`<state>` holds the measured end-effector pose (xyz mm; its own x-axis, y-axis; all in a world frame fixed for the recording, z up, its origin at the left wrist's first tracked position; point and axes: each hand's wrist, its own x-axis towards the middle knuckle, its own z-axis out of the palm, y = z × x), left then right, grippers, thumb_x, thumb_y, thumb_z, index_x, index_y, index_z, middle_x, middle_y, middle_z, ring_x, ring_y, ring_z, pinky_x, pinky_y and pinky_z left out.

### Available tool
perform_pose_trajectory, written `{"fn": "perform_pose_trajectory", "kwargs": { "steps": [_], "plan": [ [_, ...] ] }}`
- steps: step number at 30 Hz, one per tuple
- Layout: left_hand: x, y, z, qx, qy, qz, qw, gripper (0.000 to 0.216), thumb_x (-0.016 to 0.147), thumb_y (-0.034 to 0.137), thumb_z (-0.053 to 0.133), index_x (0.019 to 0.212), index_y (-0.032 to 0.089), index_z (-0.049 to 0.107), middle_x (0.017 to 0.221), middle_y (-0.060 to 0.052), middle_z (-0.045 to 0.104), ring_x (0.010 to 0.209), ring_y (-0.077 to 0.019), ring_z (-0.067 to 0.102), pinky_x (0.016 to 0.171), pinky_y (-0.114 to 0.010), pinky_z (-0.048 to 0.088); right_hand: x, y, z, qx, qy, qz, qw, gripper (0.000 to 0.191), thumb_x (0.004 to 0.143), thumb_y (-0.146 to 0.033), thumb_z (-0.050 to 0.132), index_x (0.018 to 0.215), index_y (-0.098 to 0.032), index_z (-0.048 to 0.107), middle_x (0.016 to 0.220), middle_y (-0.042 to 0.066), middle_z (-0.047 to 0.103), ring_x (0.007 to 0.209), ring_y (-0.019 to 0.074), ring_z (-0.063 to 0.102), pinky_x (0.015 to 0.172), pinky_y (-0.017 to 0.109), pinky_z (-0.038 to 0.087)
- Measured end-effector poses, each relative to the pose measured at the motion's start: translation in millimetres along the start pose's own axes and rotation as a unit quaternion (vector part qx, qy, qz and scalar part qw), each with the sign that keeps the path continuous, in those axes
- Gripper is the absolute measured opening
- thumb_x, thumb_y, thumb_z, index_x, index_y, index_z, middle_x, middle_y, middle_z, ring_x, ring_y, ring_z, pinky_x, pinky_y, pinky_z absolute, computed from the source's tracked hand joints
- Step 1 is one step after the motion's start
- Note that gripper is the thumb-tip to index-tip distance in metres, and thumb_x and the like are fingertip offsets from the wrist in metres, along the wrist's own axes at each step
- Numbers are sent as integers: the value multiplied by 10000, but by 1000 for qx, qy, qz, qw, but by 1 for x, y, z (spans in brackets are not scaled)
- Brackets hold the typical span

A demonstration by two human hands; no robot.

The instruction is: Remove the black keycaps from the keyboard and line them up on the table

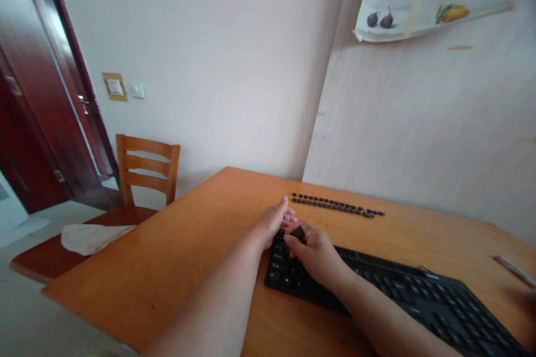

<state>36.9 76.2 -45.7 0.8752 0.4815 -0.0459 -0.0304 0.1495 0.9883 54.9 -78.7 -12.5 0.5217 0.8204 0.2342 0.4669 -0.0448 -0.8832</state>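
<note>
A black keyboard (402,295) lies on the orange wooden table (180,256), running from the middle toward the lower right. My right hand (316,254) rests over the keyboard's far left corner, fingers pinched on a small dark keycap (298,231). My left hand (274,220) sits just to the left of it at the keyboard's corner, fingers partly curled toward the same keycap. Beyond the hands, two rows of loose black keycaps (335,204) lie lined up on the table near the wall.
A wooden chair (142,170) stands at the table's far left end with a pale cloth (94,236) on its seat. A dark red door (37,122) is at the left. A thin white object (515,269) lies at the table's right edge.
</note>
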Motion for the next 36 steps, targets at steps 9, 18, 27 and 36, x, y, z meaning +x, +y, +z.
{"fn": "perform_pose_trajectory", "kwargs": {
  "steps": [9, 18, 27, 36],
  "plan": [
    [0, 2, 1, -13, 0, -11, 1000, 624, 801, 717, 432, 889, 130, 624, 807, -103, 688, 594, -135, 565, 601, -267, 422, -2, -7, -10, 22, -59, 100, 993, 148, 825, -241, 555, 952, -177, 514, 679, -4, 656, 560, 120, 600, 449, 187, 394],
    [-1, 2, 2, -10, 5, -10, 1000, 609, 806, 707, 436, 875, 132, 624, 810, -103, 683, 597, -138, 560, 607, -277, 420, 0, 5, -9, -31, -54, 27, 998, 162, 858, -316, 563, 934, -173, 546, 735, 13, 666, 595, 146, 632, 490, 224, 448],
    [0, 2, 3, -7, 2, -14, 1000, 598, 809, 700, 440, 872, 133, 617, 811, -99, 685, 585, -124, 548, 578, -252, 417, 1, 0, -11, -108, -46, -52, 992, 134, 849, -312, 605, 861, -179, 615, 757, 3, 655, 693, 172, 604, 651, 275, 437],
    [0, 1, 4, 6, 5, 0, 1000, 591, 808, 695, 448, 852, 130, 617, 781, -86, 671, 575, -120, 551, 597, -261, 441, -3, 1, -9, -61, -12, -60, 996, 174, 885, -318, 561, 933, -167, 634, 880, 32, 685, 811, 191, 624, 741, 285, 450]
  ]
}}
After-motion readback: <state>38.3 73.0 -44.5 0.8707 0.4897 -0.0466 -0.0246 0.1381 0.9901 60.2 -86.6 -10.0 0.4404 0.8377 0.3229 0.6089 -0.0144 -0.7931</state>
